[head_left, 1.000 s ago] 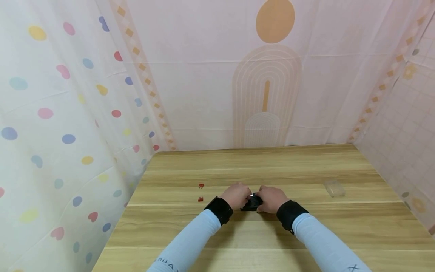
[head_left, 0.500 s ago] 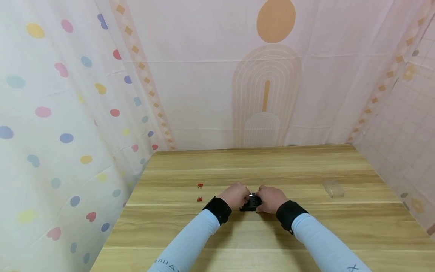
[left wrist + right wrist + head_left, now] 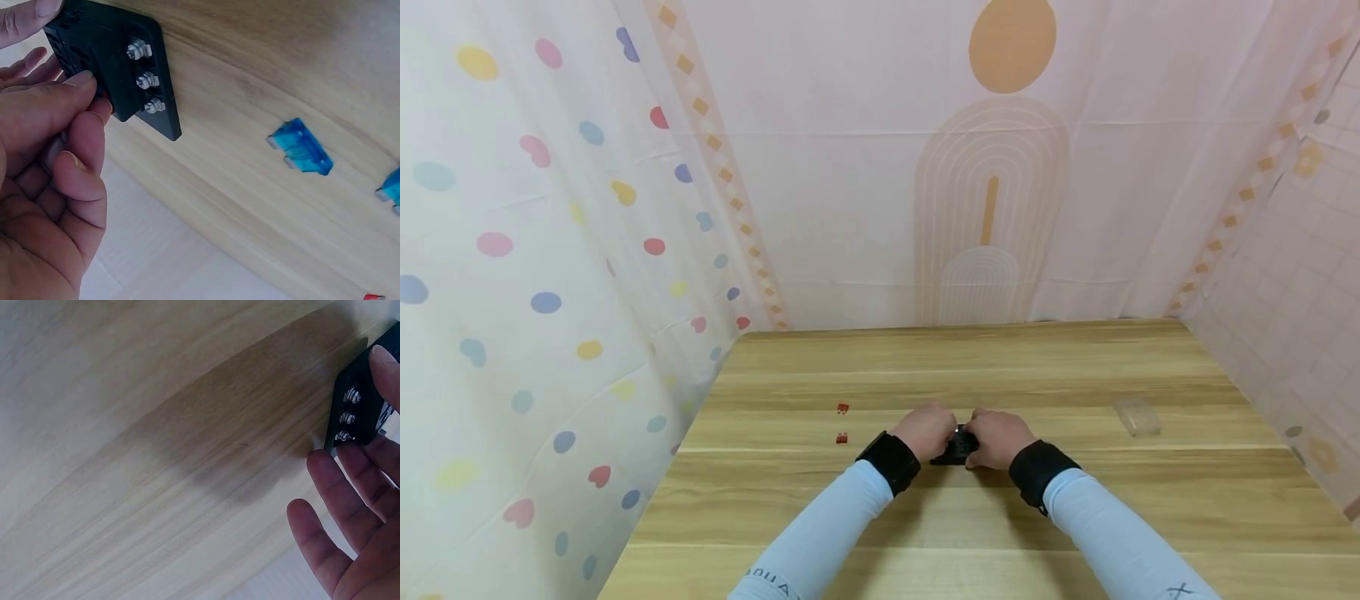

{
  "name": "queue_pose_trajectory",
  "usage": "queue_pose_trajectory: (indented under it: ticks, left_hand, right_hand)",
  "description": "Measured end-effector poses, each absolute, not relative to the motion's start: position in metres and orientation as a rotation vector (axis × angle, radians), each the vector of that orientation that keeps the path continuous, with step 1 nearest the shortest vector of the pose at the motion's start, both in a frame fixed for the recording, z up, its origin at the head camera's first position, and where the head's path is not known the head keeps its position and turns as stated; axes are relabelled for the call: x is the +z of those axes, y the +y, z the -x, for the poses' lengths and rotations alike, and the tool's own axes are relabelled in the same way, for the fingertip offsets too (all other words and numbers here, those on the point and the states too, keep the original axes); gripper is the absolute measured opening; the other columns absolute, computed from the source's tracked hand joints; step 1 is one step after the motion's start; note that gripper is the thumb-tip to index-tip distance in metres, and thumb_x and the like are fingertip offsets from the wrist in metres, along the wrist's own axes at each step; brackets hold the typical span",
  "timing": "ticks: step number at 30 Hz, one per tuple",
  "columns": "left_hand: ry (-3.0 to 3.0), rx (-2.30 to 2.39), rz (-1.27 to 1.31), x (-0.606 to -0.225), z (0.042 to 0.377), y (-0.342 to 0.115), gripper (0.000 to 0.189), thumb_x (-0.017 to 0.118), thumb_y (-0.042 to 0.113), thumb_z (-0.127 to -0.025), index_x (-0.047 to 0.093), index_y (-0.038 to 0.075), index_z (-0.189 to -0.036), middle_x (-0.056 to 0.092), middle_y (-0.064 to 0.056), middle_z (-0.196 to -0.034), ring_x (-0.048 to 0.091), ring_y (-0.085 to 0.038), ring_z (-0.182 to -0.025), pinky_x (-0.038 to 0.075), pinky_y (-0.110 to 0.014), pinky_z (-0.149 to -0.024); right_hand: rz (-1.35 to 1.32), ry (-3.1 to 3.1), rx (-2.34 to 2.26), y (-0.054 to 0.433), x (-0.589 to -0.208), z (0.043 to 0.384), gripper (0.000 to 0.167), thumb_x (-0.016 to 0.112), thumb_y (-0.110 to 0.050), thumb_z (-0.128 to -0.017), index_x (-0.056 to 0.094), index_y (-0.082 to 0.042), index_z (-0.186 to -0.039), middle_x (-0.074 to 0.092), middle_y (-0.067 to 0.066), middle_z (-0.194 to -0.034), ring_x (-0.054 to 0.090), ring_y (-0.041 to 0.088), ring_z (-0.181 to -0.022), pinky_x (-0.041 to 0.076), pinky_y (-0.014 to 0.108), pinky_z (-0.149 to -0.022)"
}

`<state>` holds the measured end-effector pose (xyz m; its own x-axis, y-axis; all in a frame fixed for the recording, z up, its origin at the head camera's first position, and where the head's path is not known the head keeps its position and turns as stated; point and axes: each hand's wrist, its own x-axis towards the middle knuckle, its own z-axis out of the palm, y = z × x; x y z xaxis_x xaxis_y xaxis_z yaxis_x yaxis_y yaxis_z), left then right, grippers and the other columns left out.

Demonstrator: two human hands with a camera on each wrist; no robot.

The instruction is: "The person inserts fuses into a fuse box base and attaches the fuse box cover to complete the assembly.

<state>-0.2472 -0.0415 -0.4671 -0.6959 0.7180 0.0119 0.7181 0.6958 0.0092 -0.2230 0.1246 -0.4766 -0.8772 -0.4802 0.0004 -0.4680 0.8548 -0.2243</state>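
A black fuse box (image 3: 956, 450) lies on the wooden table between the two hands. Its row of metal screw terminals shows in both wrist views. My right hand (image 3: 1000, 439) grips its right end, thumb on top (image 3: 386, 374) and fingers at the edge; the last finger stands free. With curled fingers, my left hand (image 3: 927, 432) pinches a small piece at the box, thumb and index fingertip together. Only a sliver of red shows there, apparently a blade fuse, mostly hidden by the fingers. A blue blade fuse (image 3: 302, 147) lies beside the box in the left wrist view.
Two red blade fuses, a far one (image 3: 842, 408) and a near one (image 3: 842, 438), lie left of the hands. Another blue fuse (image 3: 391, 189) is cut by the left wrist view's edge. A clear plastic cover (image 3: 1138, 417) rests at the right. Patterned curtains surround the table.
My left hand and wrist have shifted slightly to the right, closer over the fuse box. The right hand and the box have hardly moved.
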Motion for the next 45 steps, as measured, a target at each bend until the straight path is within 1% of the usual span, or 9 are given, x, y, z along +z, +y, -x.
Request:
queue_pose_trajectory:
  ticks: [5,13,19,23,26,32,40,45]
  left_hand:
    - [-2.877,0.02,1.221,-0.4677,0.2467,-0.0393,0.025,0.074,0.001,-0.083,0.064,0.015,-0.065,0.052,0.009,-0.061,0.041,-0.006,-0.056,0.039,-0.017,-0.056]
    - [-2.906,0.049,1.204,-0.4686,0.2447,-0.0354,0.019,0.079,0.005,-0.078,0.064,0.014,-0.07,0.058,0.006,-0.066,0.048,-0.008,-0.059,0.042,-0.021,-0.057]
    - [-2.848,0.107,1.212,-0.4713,0.2466,-0.0348,0.019,0.077,0.005,-0.08,0.064,0.015,-0.07,0.059,0.006,-0.067,0.049,-0.007,-0.059,0.045,-0.02,-0.057]
    - [-2.8,0.137,1.22,-0.4707,0.2466,-0.0361,0.019,0.077,0.004,-0.081,0.065,0.015,-0.071,0.06,0.005,-0.068,0.05,-0.006,-0.06,0.046,-0.021,-0.057]
    - [-2.793,0.147,1.218,-0.4706,0.2453,-0.037,0.017,0.077,0.005,-0.081,0.067,0.015,-0.072,0.062,0.005,-0.07,0.05,-0.006,-0.061,0.046,-0.021,-0.058]
    - [-2.814,0.138,1.202,-0.4719,0.2437,-0.0374,0.017,0.076,0.004,-0.083,0.067,0.015,-0.073,0.061,0.005,-0.069,0.05,-0.007,-0.061,0.046,-0.021,-0.06]
    - [-2.825,0.113,1.202,-0.4742,0.2446,-0.0392,0.02,0.075,0.003,-0.084,0.067,0.015,-0.07,0.059,0.006,-0.067,0.047,-0.006,-0.06,0.045,-0.02,-0.06]
    - [-2.799,0.15,1.195,-0.4711,0.2403,-0.0394,0.015,0.076,0.005,-0.084,0.07,0.016,-0.076,0.064,0.006,-0.076,0.053,-0.006,-0.067,0.047,-0.02,-0.064]
  right_hand:
    - [0.758,2.98,-0.33,0.1247,-0.4778,0.2225,0.034,0.089,-0.027,-0.071,0.075,-0.009,-0.097,0.058,0.0,-0.083,0.055,0.017,-0.072,0.051,0.038,-0.07]
    - [0.768,2.991,-0.33,0.1251,-0.4809,0.2223,0.033,0.09,-0.025,-0.07,0.075,-0.009,-0.095,0.058,0.001,-0.084,0.057,0.019,-0.073,0.051,0.039,-0.07]
    - [0.762,2.993,-0.338,0.1247,-0.479,0.2224,0.03,0.09,-0.024,-0.069,0.075,-0.01,-0.09,0.059,0.0,-0.084,0.057,0.018,-0.072,0.052,0.038,-0.071]
    - [0.749,2.999,-0.34,0.1243,-0.4789,0.2226,0.03,0.09,-0.025,-0.069,0.075,-0.01,-0.09,0.059,0.0,-0.083,0.056,0.017,-0.071,0.051,0.037,-0.07]
    - [0.75,2.999,-0.339,0.1239,-0.479,0.222,0.031,0.09,-0.026,-0.07,0.075,-0.01,-0.092,0.058,-0.001,-0.083,0.055,0.016,-0.07,0.051,0.036,-0.069]
    - [0.755,2.983,-0.376,0.1235,-0.4768,0.219,0.032,0.09,-0.022,-0.069,0.075,-0.006,-0.093,0.059,0.002,-0.084,0.057,0.018,-0.073,0.052,0.039,-0.072]
    - [0.818,2.997,-0.372,0.1244,-0.4778,0.219,0.032,0.089,-0.021,-0.07,0.074,-0.003,-0.092,0.059,0.003,-0.084,0.056,0.018,-0.071,0.051,0.038,-0.07]
    - [0.759,2.989,-0.362,0.1231,-0.4802,0.2205,0.033,0.09,-0.022,-0.07,0.075,-0.005,-0.094,0.06,0.002,-0.085,0.057,0.019,-0.073,0.052,0.039,-0.073]
